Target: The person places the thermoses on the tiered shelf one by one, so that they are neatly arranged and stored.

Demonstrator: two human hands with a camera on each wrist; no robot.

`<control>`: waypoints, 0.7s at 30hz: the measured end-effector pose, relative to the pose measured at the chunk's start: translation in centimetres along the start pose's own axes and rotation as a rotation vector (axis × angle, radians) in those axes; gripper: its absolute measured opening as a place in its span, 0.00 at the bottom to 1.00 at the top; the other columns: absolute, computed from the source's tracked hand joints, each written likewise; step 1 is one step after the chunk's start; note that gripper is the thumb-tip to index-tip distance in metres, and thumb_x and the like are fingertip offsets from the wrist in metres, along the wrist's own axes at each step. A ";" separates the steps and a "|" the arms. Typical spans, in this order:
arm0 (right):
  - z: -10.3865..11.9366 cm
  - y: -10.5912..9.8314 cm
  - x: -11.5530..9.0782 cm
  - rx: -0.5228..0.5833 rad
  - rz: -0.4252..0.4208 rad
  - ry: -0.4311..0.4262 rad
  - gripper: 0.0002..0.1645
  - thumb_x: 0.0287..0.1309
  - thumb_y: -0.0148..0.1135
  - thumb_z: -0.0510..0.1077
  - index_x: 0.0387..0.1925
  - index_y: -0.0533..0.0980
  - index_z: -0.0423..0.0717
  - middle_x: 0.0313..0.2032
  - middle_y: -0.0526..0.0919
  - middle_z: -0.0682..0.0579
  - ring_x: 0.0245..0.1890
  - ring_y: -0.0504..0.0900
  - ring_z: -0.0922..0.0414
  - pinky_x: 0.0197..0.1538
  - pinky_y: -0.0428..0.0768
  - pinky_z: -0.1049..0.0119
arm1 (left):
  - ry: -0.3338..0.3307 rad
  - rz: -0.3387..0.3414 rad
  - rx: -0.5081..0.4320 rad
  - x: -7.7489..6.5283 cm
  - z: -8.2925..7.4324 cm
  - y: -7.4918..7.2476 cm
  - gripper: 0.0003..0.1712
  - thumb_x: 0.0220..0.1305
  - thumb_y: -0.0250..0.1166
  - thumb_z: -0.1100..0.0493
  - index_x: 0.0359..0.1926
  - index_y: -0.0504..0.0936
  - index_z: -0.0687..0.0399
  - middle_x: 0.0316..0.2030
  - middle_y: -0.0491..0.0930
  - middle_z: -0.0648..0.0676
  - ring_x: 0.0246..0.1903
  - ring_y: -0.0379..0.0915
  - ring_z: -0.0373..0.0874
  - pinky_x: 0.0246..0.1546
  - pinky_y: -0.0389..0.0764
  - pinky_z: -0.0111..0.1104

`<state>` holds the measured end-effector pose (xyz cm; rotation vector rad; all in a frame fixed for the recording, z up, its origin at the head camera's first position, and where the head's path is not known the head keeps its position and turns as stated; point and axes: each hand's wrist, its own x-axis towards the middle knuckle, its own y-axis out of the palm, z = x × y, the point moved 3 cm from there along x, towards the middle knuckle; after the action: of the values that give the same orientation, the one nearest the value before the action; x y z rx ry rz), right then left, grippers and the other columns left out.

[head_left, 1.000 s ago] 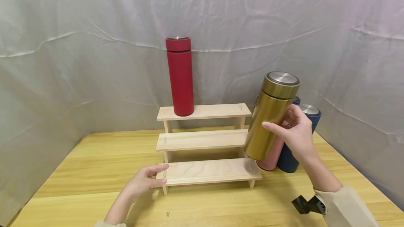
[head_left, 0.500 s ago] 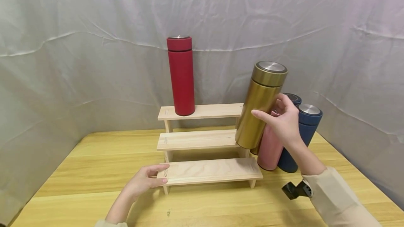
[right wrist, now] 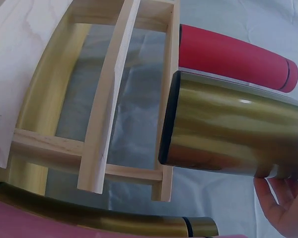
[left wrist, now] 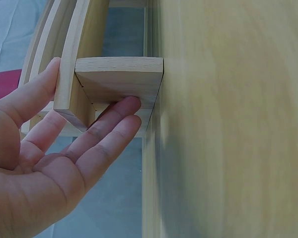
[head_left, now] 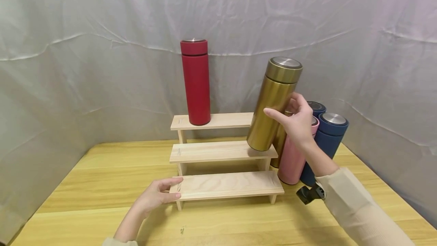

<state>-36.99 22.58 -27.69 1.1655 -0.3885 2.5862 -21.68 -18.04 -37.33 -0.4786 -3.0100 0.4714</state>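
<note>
A gold thermos bottle [head_left: 271, 105] with a steel-topped lid leans in my right hand [head_left: 297, 120], which grips its side with thumb and fingers. Its base hangs over the right end of the middle tier, apart from the boards as far as the right wrist view shows. My left hand [head_left: 153, 198] holds the left end of the lowest tier of a three-step wooden rack [head_left: 225, 185]. In the left wrist view the thumb lies on the board [left wrist: 64, 84] and fingers reach under to the leg. A red thermos bottle [head_left: 196, 82] stands upright on the top tier's left part.
Right of the rack stand a pink bottle [head_left: 291, 162], a second gold bottle [head_left: 278, 145] partly hidden behind it, and two blue bottles, the nearer blue bottle [head_left: 329, 136] having a steel lid. Grey cloth [head_left: 119, 67] hangs behind the yellow wooden table [head_left: 82, 200].
My right hand has carried the gold bottle up and leftward, from in front of the other bottles to over the rack's right side. My left hand has stayed on the lowest tier.
</note>
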 end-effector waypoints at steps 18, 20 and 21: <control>14.1 3.1 0.4 0.117 -0.084 0.097 0.34 0.38 0.72 0.40 0.51 0.70 0.40 0.40 0.77 0.48 0.40 0.74 0.59 0.45 0.71 0.68 | -0.001 0.003 0.007 0.0 0.0 0.0 0.30 0.53 0.64 0.61 0.56 0.68 0.67 0.58 0.62 0.68 0.55 0.53 0.69 0.49 0.66 0.54; 14.0 3.5 0.7 0.122 -0.088 0.075 0.34 0.37 0.73 0.40 0.50 0.70 0.40 0.40 0.77 0.48 0.40 0.74 0.58 0.45 0.71 0.68 | -0.002 0.001 0.009 -0.1 -0.1 0.0 0.30 0.53 0.64 0.61 0.56 0.68 0.67 0.58 0.62 0.68 0.55 0.53 0.69 0.49 0.65 0.54; 13.9 3.6 0.9 0.126 -0.090 0.064 0.34 0.37 0.72 0.40 0.50 0.70 0.40 0.40 0.77 0.47 0.39 0.74 0.58 0.45 0.70 0.68 | -0.003 0.000 0.009 -0.1 -0.1 0.0 0.30 0.53 0.64 0.61 0.56 0.68 0.67 0.58 0.62 0.68 0.55 0.53 0.70 0.49 0.65 0.54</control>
<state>-29.30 14.41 -18.61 1.1105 -0.1578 2.5935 -21.62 -18.06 -37.26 -0.4772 -3.0093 0.4863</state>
